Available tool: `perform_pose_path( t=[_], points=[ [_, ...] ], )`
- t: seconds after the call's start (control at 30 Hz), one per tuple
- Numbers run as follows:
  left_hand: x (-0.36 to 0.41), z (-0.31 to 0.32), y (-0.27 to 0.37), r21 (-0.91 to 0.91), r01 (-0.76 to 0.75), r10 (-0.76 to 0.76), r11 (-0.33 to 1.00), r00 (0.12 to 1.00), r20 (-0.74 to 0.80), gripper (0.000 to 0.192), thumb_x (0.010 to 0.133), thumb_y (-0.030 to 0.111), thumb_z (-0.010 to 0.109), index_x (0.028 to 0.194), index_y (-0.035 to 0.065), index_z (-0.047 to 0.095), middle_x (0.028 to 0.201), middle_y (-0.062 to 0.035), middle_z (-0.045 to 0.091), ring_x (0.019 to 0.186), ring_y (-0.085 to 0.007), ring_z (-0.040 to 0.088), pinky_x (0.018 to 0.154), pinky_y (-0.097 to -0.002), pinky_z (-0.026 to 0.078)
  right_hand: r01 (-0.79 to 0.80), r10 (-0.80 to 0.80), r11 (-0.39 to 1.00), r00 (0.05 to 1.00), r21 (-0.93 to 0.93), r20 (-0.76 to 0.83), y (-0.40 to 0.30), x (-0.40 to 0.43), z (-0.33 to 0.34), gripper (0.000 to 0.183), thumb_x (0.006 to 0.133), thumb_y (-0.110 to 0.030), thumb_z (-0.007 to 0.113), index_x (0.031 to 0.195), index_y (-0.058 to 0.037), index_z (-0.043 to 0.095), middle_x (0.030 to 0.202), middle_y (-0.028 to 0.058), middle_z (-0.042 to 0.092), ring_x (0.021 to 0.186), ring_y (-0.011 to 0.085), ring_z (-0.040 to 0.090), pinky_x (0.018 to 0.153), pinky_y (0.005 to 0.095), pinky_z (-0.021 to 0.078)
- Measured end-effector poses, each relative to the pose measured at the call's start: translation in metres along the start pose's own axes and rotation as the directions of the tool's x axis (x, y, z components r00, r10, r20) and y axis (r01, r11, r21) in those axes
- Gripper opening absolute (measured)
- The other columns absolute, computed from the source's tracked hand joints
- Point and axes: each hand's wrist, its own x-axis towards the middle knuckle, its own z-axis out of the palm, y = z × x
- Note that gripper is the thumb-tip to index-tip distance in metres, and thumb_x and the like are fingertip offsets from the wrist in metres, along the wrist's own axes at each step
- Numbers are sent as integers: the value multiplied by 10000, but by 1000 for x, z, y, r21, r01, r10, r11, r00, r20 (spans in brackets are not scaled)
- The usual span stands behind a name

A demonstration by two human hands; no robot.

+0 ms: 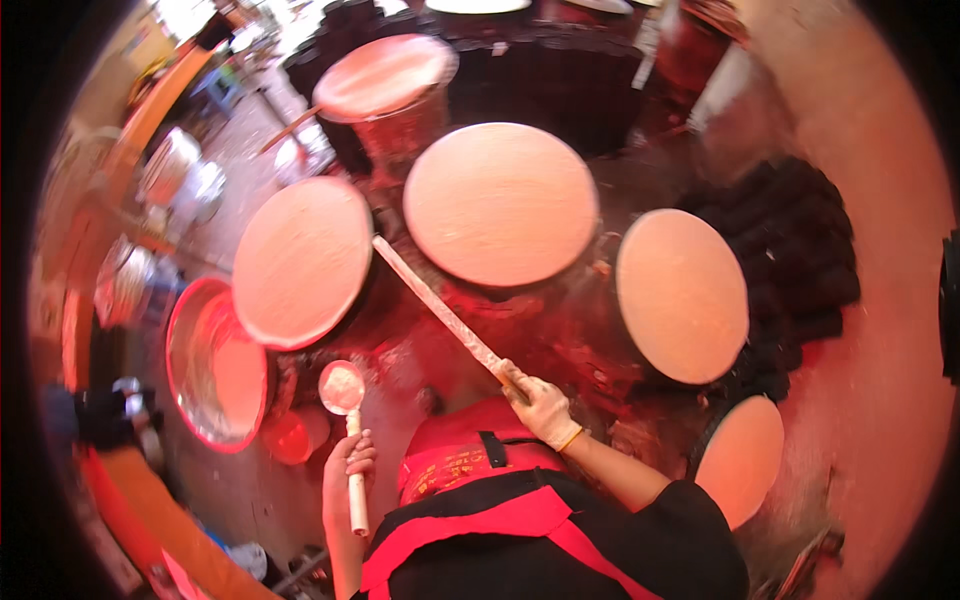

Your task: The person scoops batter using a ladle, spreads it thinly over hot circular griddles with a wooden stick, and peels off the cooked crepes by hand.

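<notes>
My left hand (350, 465) grips the pale handle of a ladle (343, 385). The ladle's round bowl holds a whitish, batter-like mass. In a light work glove with a yellow cuff, my right hand (541, 407) is closed around the lower end of a long flat stick (439, 309) coated in pale residue. The stick's tip lies beside the right edge of a round griddle (304, 262) covered in a pale layer; I cannot tell whether they touch. Similar pale round tops are the middle griddle (501, 204) and the right griddle (682, 296).
A red-rimmed basin (238, 375) with pale batter stands at left, beside a small red container (294, 435). Behind is another round top (384, 75) with a stick protruding. Dark briquettes (787, 247) are stacked at right, above a smaller pale disc (742, 461).
</notes>
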Motion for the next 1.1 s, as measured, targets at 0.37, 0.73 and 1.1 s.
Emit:
perform_pose_path(
  t=[0.37, 0.73, 1.1],
  points=[
    [-67, -105, 56, -245, -434, 410, 867, 900, -144, 110, 973, 29, 529, 1024, -19, 444, 770, -38, 442, 516, -54, 379, 358, -173, 328, 700, -625, 711, 674, -69, 393, -213, 190, 188, 197, 861, -217, 630, 1021, -120, 572, 884, 127, 672, 791, 303, 694, 652, 453, 548],
    [-69, -163, 227, -292, -517, 472, 805, 855, -214, 131, 949, 24, 548, 970, 33, 419, 772, -31, 443, 505, -48, 380, 358, -169, 329, 799, -567, 564, 559, -209, 605, -293, 280, 266, 151, 863, -257, 608, 862, -113, 652, 830, 120, 671, 743, 324, 688, 644, 463, 559],
    [-21, -91, 298, -347, -452, 453, 822, 888, -84, 104, 959, 21, 534, 975, 17, 432, 769, -26, 439, 506, -51, 378, 373, -172, 335, 377, -346, 926, 870, -23, 352, -432, 609, 106, 229, 803, -258, 726, 919, -65, 770, 705, 56, 698, 576, 134, 610, 551, 321, 501]
  ],
)
